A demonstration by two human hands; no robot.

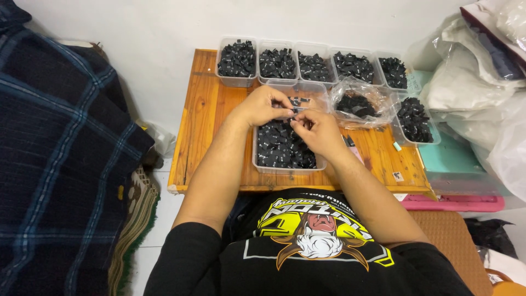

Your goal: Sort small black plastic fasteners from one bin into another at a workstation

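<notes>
My left hand (264, 105) and my right hand (316, 131) meet above a clear plastic tub (263, 167) full of small black fabric pieces (279, 148). Both hands pinch the same small black piece (296, 111) between fingertips. The tub sits on a low wooden table (205, 126), right in front of my body. A second clear tub (312, 90) with a few black pieces lies just behind my hands.
Several clear tubs of black pieces (237, 60) line the table's far edge against the white wall. A plastic bag of pieces (359, 104) and another tub (415, 121) sit at right. White plastic bags (476, 82) pile at right, a dark plaid cloth (60, 153) at left.
</notes>
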